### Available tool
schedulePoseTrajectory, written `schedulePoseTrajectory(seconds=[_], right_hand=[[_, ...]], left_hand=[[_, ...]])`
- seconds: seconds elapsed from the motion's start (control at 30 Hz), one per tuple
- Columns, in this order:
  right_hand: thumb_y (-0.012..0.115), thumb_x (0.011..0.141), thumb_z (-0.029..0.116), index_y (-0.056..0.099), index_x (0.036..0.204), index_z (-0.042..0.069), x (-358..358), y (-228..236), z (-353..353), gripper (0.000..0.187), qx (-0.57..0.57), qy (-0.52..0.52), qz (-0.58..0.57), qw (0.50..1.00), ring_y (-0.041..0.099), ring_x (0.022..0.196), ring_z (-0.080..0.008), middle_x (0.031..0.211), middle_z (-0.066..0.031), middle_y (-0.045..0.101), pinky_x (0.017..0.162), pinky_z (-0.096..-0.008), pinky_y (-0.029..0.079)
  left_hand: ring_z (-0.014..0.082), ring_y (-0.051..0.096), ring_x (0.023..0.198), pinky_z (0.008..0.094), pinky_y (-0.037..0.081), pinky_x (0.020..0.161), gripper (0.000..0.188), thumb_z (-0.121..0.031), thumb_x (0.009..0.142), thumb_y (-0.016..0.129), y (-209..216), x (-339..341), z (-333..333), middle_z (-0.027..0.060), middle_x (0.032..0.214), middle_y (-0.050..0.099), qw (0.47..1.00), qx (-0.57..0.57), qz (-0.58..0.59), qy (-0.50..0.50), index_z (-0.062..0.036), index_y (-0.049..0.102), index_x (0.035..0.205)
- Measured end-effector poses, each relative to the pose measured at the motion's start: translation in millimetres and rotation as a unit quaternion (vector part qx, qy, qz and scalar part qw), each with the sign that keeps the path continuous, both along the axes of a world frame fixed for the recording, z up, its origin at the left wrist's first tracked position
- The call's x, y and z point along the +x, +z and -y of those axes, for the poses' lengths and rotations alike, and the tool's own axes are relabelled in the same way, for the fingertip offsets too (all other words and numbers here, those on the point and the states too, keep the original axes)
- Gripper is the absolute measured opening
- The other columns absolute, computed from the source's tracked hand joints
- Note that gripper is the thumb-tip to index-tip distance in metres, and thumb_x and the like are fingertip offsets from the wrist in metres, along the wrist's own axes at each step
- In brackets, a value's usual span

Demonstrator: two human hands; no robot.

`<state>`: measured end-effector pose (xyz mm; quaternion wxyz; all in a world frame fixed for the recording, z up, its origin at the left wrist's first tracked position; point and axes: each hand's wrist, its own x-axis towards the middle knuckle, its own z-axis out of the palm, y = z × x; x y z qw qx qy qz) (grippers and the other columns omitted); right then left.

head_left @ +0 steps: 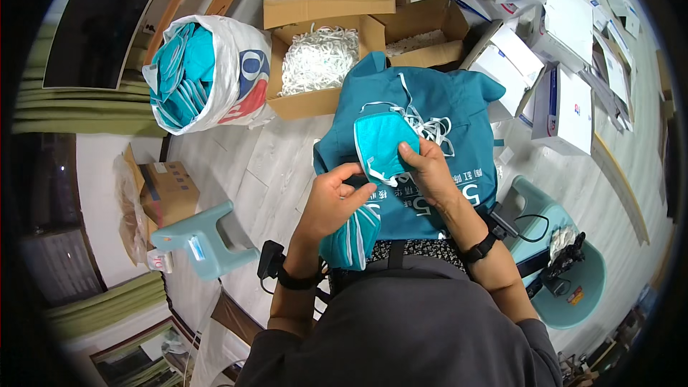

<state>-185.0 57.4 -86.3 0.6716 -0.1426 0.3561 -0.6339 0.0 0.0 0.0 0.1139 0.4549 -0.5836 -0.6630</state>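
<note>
A teal face mask (383,142) with white straps is held over my lap. My right hand (428,172) is closed on its right side, thumb on top. At the mask's lower left corner, my left hand (335,199) has its fingers curled, thumb and index finger close to a bunched white strap (385,178); their exact grip is hard to see. Below that hand a stack of teal masks (351,242) rests by my waist. Loose white straps (436,129) lie on the teal apron cloth (466,154) spread over my lap.
Ahead stand a white sack (233,72) full of teal masks and a cardboard box (308,106) of white straps. White boxes (562,111) are piled at the far right. Pale-blue stools stand left (208,244) and right (541,204), the right one beside a blue basin (591,294).
</note>
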Motion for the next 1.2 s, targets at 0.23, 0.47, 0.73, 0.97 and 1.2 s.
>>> schedulePoseTrajectory(seconds=[0.23,0.47,0.73,0.97,1.2], right_hand=[[0.069,0.083,0.019,0.062,0.105,0.002,8.0,11.1,2.7,0.028,-0.007,-0.131,-0.355,0.926,0.062,0.085,-0.0182,0.091,-0.0066,0.066,0.084,-0.0314,0.046],[0.076,0.071,0.019,0.061,0.084,0.007,20.7,42.4,-2.2,0.023,-0.159,-0.132,-0.545,0.813,0.058,0.071,-0.0267,0.073,-0.0057,0.059,0.069,-0.0360,0.043],[0.065,0.072,-0.005,0.057,0.076,0.004,-20.5,10.7,13.8,0.012,-0.193,-0.215,-0.580,0.762,0.056,0.067,-0.0279,0.072,-0.0120,0.054,0.061,-0.0359,0.045],[0.063,0.082,0.003,0.065,0.097,0.003,-32.1,23.5,4.2,0.014,-0.143,-0.042,-0.576,0.804,0.059,0.071,-0.0294,0.086,-0.0125,0.062,0.063,-0.0312,0.048],[0.075,0.077,0.007,0.049,0.115,0.002,25.0,63.0,-15.8,0.047,-0.048,-0.085,-0.403,0.910,0.049,0.054,-0.0045,0.088,-0.0066,0.066,0.050,-0.0204,0.041]], left_hand=[[-0.0003,0.049,0.066,0.0179,0.039,0.053,0.014,-0.009,0.092,0.060,-16.8,-14.8,-1.1,-0.0018,0.076,0.063,0.992,-0.124,0.039,0.002,0.0041,0.064,0.094],[0.0144,0.045,0.050,0.0316,0.035,0.047,0.011,-0.004,0.082,0.061,-28.8,-21.9,-6.2,0.0164,0.062,0.053,0.936,-0.338,0.096,-0.035,0.0044,0.057,0.078],[0.0063,0.040,0.052,0.0278,0.032,0.047,0.021,-0.007,0.087,0.062,20.4,-1.6,-16.7,0.0062,0.055,0.048,0.970,-0.227,0.062,-0.062,0.0043,0.055,0.070],[0.0061,0.059,0.071,0.0200,0.047,0.061,0.013,-0.005,0.091,0.060,23.7,21.6,-16.9,0.0034,0.084,0.066,0.976,-0.142,-0.001,0.162,0.0034,0.065,0.100],[0.0114,0.064,0.085,0.0243,0.052,0.073,0.021,0.003,0.088,0.061,14.2,-4.1,-25.2,0.0109,0.100,0.066,0.944,-0.184,-0.085,0.259,0.0071,0.058,0.109]])
